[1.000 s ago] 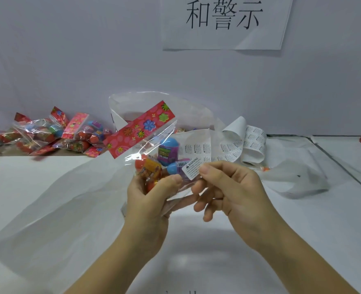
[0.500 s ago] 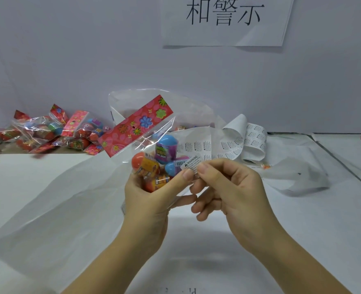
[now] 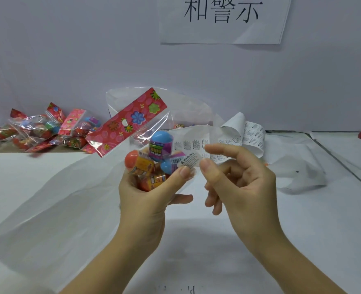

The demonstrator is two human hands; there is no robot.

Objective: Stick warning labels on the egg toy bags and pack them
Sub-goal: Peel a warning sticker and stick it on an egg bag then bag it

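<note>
Over white desk (image 3: pixel 302 240), left grip (image 3: pixel 145 198) is clutching likely light, slippery egg toy bag (image 3: pixel 130 122) low around the eggs (image 3: pixel 140 164), thumb pressing warning label (image 3: pixel 189 160); right grip (image 3: pixel 245 183) hanging released.

a clear, glossy egg toy bag (image 3: pixel 158 122) with a red header card (image 3: pixel 130 124) patterned in pink circles and blue, green and orange flowers. inside, a blue egg (image 3: pixel 161 143) in a purple wrap with green lettering, and an orange egg (image 3: pixel 133 161) in a yellow-orange printed wrap. a white warning label (image 3: pixel 189 161) with black print. a white label sheet (image 3: pixel 251 136) with blocks of black text. a pile of bags (image 3: pixel 48 132) with red and pink headers. white surface (image 3: pixel 27 177), pale grey wall (image 3: pixel 69 49), white sign (image 3: pixel 222 18) with black characters.
</note>
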